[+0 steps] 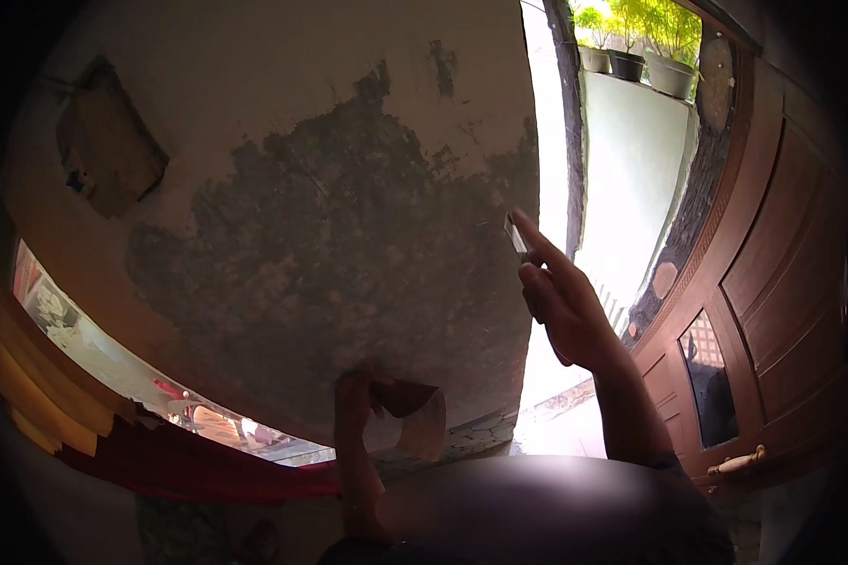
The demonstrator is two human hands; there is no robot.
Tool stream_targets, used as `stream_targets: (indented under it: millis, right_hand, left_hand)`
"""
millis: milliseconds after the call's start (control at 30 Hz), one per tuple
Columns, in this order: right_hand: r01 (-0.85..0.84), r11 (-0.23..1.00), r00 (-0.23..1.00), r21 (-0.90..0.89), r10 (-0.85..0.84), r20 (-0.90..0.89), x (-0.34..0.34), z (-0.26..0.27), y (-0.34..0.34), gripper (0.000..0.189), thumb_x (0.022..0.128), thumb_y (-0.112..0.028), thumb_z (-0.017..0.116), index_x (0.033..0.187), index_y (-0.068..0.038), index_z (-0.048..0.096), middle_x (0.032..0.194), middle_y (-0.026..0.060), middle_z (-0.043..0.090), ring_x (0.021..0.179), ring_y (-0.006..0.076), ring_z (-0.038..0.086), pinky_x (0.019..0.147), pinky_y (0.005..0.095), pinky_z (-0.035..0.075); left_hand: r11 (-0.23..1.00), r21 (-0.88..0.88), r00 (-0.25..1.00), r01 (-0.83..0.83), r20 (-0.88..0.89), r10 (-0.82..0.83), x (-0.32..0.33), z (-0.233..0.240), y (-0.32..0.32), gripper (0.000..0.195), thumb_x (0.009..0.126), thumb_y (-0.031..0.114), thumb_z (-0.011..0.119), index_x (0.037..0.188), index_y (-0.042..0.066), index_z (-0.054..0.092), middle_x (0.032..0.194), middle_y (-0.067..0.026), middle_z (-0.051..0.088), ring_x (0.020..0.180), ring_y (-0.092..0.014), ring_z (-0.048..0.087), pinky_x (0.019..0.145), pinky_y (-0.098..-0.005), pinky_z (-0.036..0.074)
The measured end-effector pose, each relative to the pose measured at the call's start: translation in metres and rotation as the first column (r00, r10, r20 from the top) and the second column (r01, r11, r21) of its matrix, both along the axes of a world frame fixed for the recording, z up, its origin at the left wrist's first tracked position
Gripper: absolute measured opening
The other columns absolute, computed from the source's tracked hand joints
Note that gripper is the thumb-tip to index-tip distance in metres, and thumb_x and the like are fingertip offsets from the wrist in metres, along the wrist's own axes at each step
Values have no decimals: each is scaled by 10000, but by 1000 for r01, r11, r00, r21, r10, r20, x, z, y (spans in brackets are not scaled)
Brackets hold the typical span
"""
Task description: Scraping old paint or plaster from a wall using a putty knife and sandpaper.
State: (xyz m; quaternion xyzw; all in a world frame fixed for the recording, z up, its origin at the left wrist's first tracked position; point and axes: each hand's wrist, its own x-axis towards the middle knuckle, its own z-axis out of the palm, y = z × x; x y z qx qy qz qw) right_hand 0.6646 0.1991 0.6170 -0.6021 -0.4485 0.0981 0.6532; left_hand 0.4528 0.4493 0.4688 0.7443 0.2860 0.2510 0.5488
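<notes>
Before me is a painted wall (459, 42) with a large rough grey patch (339, 233), where the pale paint is gone along a ragged edge. My right hand (569, 314) is raised near the wall's right edge. It grips a small flat metal-bladed tool (516, 236), possibly a scraper, with the index finger stretched along it. Lower down, my left hand (353, 399) holds a curled brown sheet (424, 420), perhaps sandpaper. The sheet bends toward the right, and its far side is paler. Shadow hides the left fingertips, so I cannot tell whether they touch the wall.
On the right stands a brown panelled wooden door (784, 212) with a handle (738, 460). Past the wall's edge, potted plants (639, 67) top a white outdoor wall (629, 155). A recessed box (113, 141) sits upper left. Yellow and red cloth (184, 459) hangs below a bright opening (113, 367).
</notes>
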Motion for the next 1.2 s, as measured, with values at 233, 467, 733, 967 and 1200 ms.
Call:
stream_targets:
  millis: [233, 467, 733, 967, 1200]
  right_hand:
    - [374, 900, 687, 223, -430, 586, -1, 66, 23, 468, 932, -120, 568, 1386, -127, 457, 863, 128, 516, 737, 227, 543, 692, 350, 466]
    - [545, 799, 472, 254, -542, 695, 10, 95, 54, 444, 892, -115, 619, 1325, -160, 531, 824, 122, 487, 661, 246, 536, 618, 385, 472]
    - [640, 740, 417, 207, -561, 715, 8, 97, 57, 416, 914, -139, 592, 1324, -175, 534, 831, 115, 493, 669, 260, 552, 629, 395, 487]
    - [611, 718, 365, 332, -628, 687, 5, 112, 62, 419, 916, -152, 593, 1329, -181, 532, 809, 114, 488, 657, 252, 552, 616, 382, 488]
    - [613, 759, 435, 219, -556, 708, 13, 104, 53, 421, 916, -161, 593, 1330, -204, 529, 810, 116, 495, 650, 262, 546, 612, 386, 476]
  left_hand:
    - [1000, 6, 1000, 13, -19, -13, -2, 7, -3, 651, 965, 540, 416, 777, -12, 705, 536, -70, 599, 366, -117, 501, 372, -259, 390]
    - [998, 13, 998, 55, -12, -55, -5, -1, 2, 624, 972, 513, 425, 780, -13, 703, 515, -64, 580, 362, -112, 496, 363, -248, 380]
    - [999, -11, 998, 41, 38, -40, -2, 0, -1, 598, 973, 497, 438, 778, -1, 705, 518, -59, 578, 364, -98, 486, 350, -242, 373]
    - [999, 3, 997, 45, 68, -45, -2, -2, -2, 590, 973, 488, 446, 778, -7, 703, 560, -68, 600, 362, -100, 479, 347, -247, 376]
    - [1000, 8, 999, 25, 35, -26, -5, -1, -6, 599, 966, 502, 452, 779, -9, 703, 556, -70, 600, 356, -107, 470, 356, -249, 371]
